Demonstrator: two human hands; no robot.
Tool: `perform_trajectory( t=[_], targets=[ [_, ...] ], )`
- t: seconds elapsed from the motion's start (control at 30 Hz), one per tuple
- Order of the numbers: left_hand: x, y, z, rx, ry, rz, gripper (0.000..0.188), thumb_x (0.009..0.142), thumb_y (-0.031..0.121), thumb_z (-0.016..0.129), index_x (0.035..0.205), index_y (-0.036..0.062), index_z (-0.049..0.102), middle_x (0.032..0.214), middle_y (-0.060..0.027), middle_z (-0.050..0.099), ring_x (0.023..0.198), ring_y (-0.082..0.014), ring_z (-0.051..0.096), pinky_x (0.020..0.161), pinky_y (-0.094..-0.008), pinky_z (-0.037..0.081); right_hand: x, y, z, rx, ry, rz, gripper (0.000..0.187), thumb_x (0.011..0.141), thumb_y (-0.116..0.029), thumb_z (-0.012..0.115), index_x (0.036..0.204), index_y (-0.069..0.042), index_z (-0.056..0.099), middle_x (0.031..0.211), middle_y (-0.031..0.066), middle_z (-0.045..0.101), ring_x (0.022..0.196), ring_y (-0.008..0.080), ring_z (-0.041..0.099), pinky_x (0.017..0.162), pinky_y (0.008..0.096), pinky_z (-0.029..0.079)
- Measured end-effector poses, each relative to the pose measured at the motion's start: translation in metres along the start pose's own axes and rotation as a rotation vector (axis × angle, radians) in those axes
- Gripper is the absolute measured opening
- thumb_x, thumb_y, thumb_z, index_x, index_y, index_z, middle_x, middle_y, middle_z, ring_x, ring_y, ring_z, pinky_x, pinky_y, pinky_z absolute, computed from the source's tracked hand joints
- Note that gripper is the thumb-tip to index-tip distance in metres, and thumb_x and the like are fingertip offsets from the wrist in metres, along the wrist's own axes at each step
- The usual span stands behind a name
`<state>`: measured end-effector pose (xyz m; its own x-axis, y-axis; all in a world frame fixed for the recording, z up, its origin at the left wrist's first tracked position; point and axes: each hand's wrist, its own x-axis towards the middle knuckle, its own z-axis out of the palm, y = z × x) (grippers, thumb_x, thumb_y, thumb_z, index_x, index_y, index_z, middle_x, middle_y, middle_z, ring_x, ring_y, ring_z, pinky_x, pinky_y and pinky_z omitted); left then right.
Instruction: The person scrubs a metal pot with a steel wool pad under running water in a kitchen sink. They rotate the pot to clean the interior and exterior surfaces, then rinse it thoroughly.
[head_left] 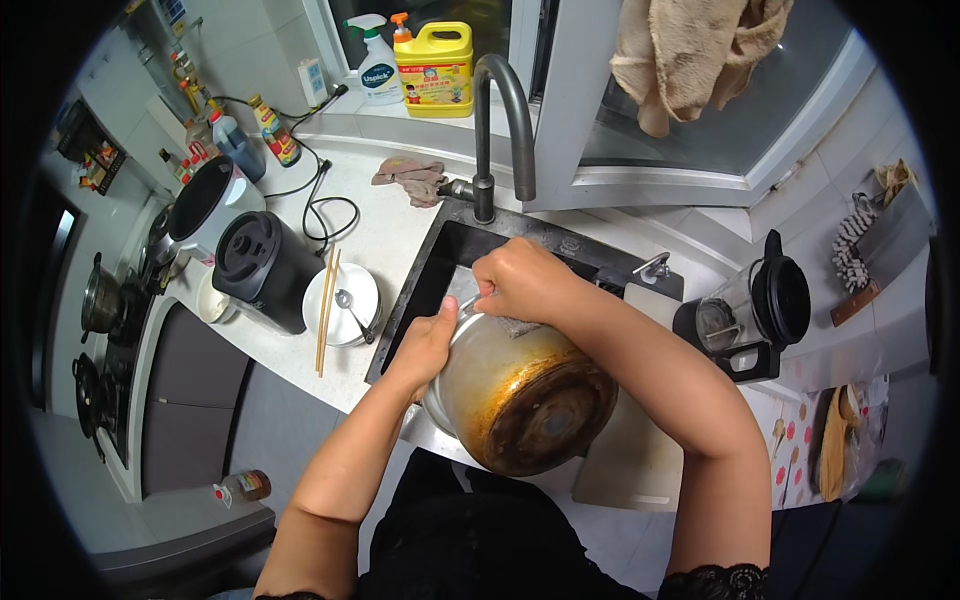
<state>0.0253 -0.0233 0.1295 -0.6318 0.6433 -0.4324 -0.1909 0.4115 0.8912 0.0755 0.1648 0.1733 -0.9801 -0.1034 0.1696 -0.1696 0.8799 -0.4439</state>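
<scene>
A metal pot (470, 385) is tipped over the sink's near edge, its scorched brown-black base turned toward me. My left hand (425, 350) grips its left side near the rim, thumb on top. My right hand (525, 285) is closed with its fingers at the pot's handle and rim; what lies inside the fingers is hidden. Under the right wrist, a rough grey patch (517, 326), perhaps a scrubber, shows against the pot wall. The dark sink (425, 270) lies beneath and beyond, partly covered by the pot and my arms. The grey faucet (484, 150) arches above it.
Left of the sink, a white bowl (362, 290) holds a spoon, with chopsticks (327, 315) beside it. A black lidded appliance (262, 270) stands further left. To the right are a blender jug (720, 320) and a light board (630, 455). Bottles (435, 70) line the sill.
</scene>
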Motion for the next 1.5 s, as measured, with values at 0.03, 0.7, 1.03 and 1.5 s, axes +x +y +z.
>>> perform_trajectory(
  t=[0.03,0.7,1.03,1.5],
  targets=[
    [-0.001,-0.002,-0.001,-0.013,0.005,-0.01,0.073,0.094,0.059,0.038,0.102,-0.0088,0.064,0.092,-0.0133,0.063,0.083,-0.0154,0.054,0.077,-0.0308,0.046,-0.002,0.003,-0.001,0.051,-0.006,0.041,0.023,0.063,-0.02,0.078,0.065,-0.003,0.062,0.064,0.0131,0.063,0.061,0.0299,0.063,0.056,0.0358,0.049],
    [0.001,-0.043,-0.028,-0.383,-0.024,-0.147,0.068,0.093,0.057,0.043,0.118,-0.0052,0.057,0.105,-0.0147,0.064,0.094,-0.0199,0.06,0.08,-0.0348,0.05,-0.061,0.074,0.012,0.351,-0.059,0.448,0.026,0.086,-0.028,0.061,0.095,-0.005,0.069,0.081,0.0157,0.067,0.076,0.0297,0.063,0.072,0.0372,0.049],
    [0.017,-0.02,-0.026,-0.181,-0.035,0.155,0.063,0.095,0.055,0.041,0.098,-0.003,0.064,0.09,-0.0076,0.063,0.08,-0.012,0.055,0.075,-0.0268,0.046,-0.041,0.071,-0.002,0.145,0.156,0.328,0.027,0.078,-0.026,0.069,0.093,-0.003,0.069,0.087,0.0179,0.066,0.083,0.0359,0.062,0.076,0.0406,0.049],
    [0.013,-0.03,-0.01,-0.012,0.242,0.386,0.054,0.098,0.045,0.043,0.071,0.0004,0.057,0.062,0.0024,0.048,0.062,-0.007,0.041,0.056,-0.0261,0.037,-0.025,0.037,0.002,0.105,0.267,0.124,0.018,0.081,-0.022,0.065,0.084,-0.005,0.065,0.083,0.0111,0.065,0.082,0.0308,0.06,0.075,0.039,0.048]
  ],
)
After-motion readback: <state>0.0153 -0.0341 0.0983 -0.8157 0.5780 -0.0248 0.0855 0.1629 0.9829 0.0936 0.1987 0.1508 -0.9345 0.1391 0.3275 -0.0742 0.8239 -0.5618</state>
